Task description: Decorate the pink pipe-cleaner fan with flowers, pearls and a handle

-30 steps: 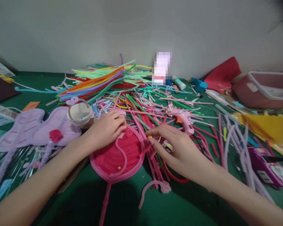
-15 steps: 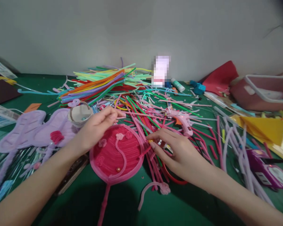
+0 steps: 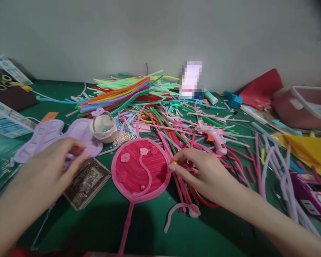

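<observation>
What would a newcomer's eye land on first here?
Probably the pink-rimmed red fan, lying at the centre between the left hand and the right hand, which pinches a golden bead near its edge. Behind it, a bright heap of many-coloured pipe cleaners lies near the grey wall. A pink glue gun lies just beyond the right hand.

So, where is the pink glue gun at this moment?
In the head view, the pink glue gun lies right of centre, among pipe cleaners, just beyond the right hand.
</observation>
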`<action>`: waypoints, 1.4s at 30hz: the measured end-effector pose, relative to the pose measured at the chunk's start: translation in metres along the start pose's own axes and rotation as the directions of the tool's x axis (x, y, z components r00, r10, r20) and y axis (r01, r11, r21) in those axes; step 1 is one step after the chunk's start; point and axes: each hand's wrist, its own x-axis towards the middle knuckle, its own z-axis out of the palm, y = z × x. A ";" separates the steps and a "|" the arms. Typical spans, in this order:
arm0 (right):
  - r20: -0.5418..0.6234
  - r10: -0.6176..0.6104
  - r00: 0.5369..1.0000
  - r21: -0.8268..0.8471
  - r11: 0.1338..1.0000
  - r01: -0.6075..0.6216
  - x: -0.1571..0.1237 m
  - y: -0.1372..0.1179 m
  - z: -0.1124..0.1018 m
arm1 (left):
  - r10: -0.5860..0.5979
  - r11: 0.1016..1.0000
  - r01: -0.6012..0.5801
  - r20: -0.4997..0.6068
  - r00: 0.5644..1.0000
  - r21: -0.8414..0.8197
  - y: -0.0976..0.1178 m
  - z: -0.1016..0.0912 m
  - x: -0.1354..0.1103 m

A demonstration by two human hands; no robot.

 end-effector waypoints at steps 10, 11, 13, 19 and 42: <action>0.202 -0.038 0.979 -0.369 0.923 0.112 0.046 -0.027 0.007 | 0.355 0.919 -0.362 0.071 0.932 0.156 0.033 0.059 0.002; 0.224 -0.055 0.973 -0.402 0.904 0.144 0.055 -0.031 0.008 | 0.382 0.910 -0.392 0.093 0.919 0.136 0.032 0.063 0.001; 0.279 -0.098 0.955 -0.420 0.882 0.214 0.072 -0.035 0.012 | 0.405 0.904 -0.415 0.107 0.908 0.105 0.028 0.069 -0.002; 0.307 -0.168 0.937 -0.366 0.888 0.279 0.115 -0.026 0.036 | 0.270 0.952 -0.270 0.019 0.963 0.146 0.012 0.070 -0.001; -0.303 0.592 0.746 -0.470 0.588 -0.658 -0.012 0.078 -0.057 | 0.106 0.986 -0.103 0.022 0.994 -0.130 0.020 0.077 0.001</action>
